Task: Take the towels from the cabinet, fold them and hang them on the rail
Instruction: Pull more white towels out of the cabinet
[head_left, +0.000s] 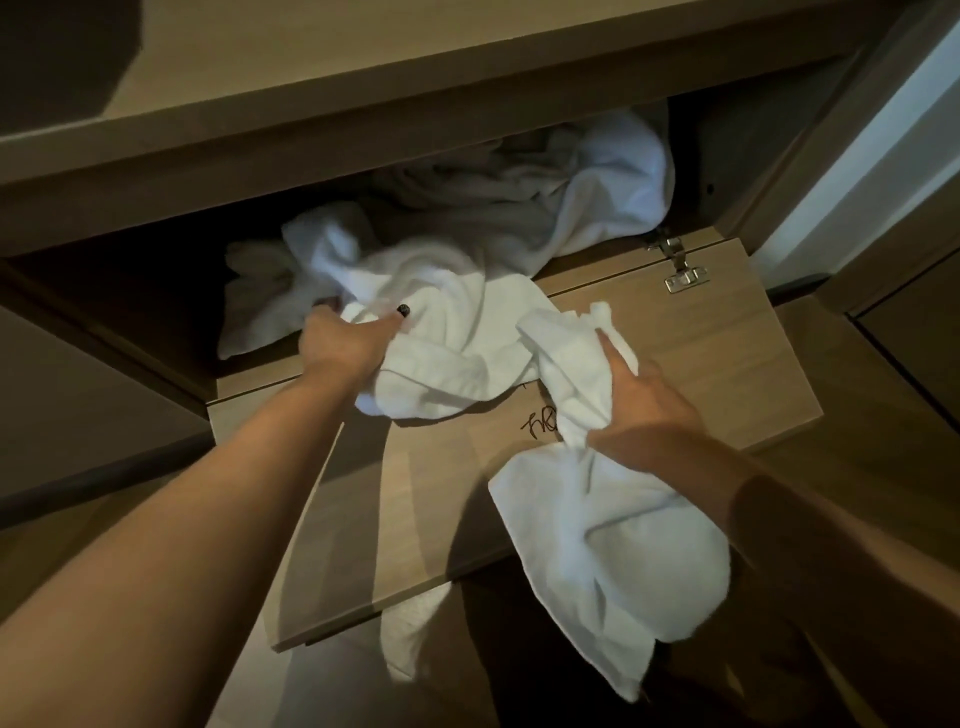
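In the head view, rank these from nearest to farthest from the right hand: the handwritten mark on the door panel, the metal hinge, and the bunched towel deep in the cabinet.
From the right hand:
1. Handwritten mark, just left of the hand on the door panel.
2. Metal hinge, up at the panel's far right corner.
3. Bunched towel, beyond the hinge inside the cabinet.

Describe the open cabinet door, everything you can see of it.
The cabinet door is a flat panel of light wood-look board, swung fully open and lying flat below the opening. A metal hinge fixes its far right corner to the cabinet. Dark handwriting marks its inner face. White towels spill across it, gripped by the left hand and right hand.
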